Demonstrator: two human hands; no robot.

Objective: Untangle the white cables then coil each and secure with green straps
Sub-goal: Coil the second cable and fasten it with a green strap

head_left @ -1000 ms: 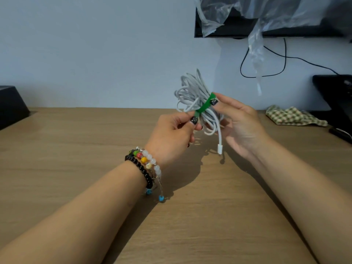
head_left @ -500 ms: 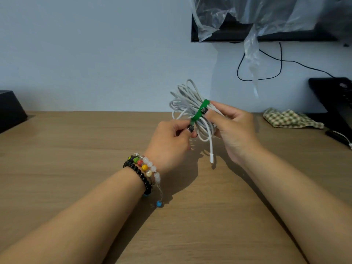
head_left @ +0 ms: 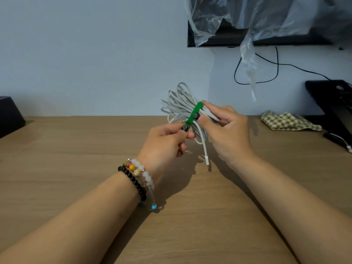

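Observation:
A coiled white cable (head_left: 178,103) is held in the air above the wooden table (head_left: 76,159), its loops fanning up and left. A green strap (head_left: 194,113) runs diagonally across the bundle. My left hand (head_left: 163,145) pinches the strap's lower end between thumb and forefinger. My right hand (head_left: 226,134) grips the coil from the right, its thumb pressing on the strap's middle. One cable end with a white plug (head_left: 206,159) dangles below the hands.
A checked cloth (head_left: 289,121) lies at the back right beside black equipment (head_left: 335,103). A black box (head_left: 9,115) sits at the far left edge. Clear plastic (head_left: 247,25) hangs from a wall screen, with a black wire (head_left: 276,69) below it.
Both hands and the strapped coil have shifted slightly down and left in view. The right thumb has moved onto the strap's middle. The grips are otherwise unchanged.

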